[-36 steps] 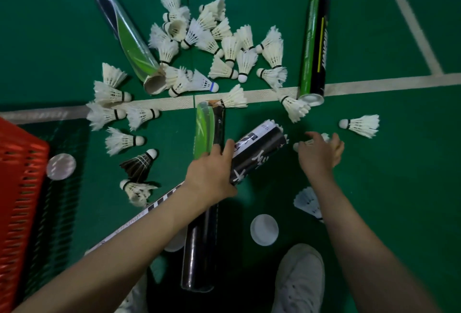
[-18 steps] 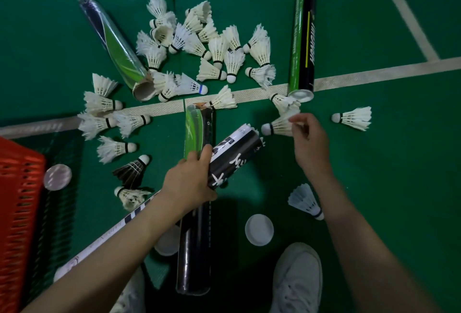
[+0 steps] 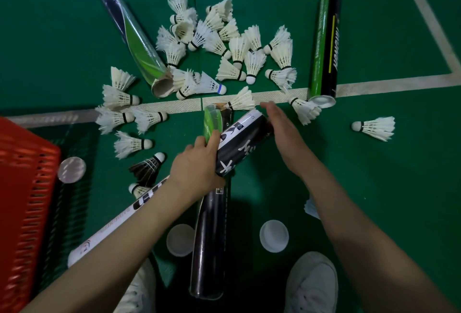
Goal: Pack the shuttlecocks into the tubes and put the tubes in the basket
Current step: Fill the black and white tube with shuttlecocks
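The single head-worn camera (a wide-angle one) looks steeply down and a little forward at the green court floor from close above, the left hand and right hand near mid-frame, white shoes at the bottom edge and the red basket cut off at left.

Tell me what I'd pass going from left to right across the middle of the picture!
Red basket → silver lid → black shuttlecock → left hand, gripping the black-and-white tube → right hand → lone white shuttlecock.
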